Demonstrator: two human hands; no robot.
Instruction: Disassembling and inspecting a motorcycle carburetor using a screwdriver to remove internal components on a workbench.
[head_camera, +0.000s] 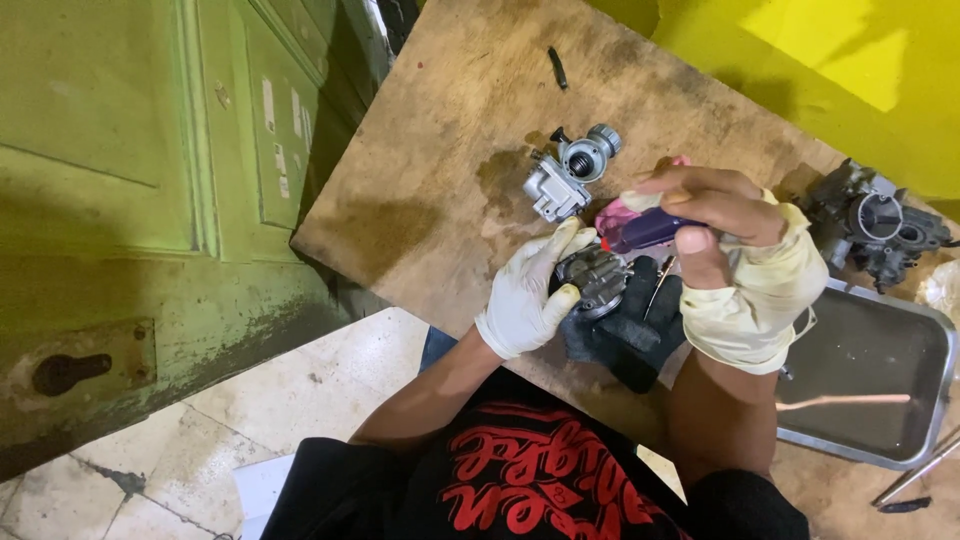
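Carburetor part (592, 277) is sitting in the left hand (524, 300), fingers clamped around it over the bench (430, 190). The right hand (735, 255) is gripping a purple screwdriver (648, 229), its grip closed tight.

My stained wooden board (440, 130) carries a silver carburetor (570, 172) just beyond my hands. A dark carburetor (878, 228) and metal tray (880, 440) lie to my right hand's right.

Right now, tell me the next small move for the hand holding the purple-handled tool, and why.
Probably lower the tool's tip onto the small metal part. The right hand holds the purple-handled tool just above that part, while the left hand steadies it over the dark cloth. Whether the tip already touches is hidden.
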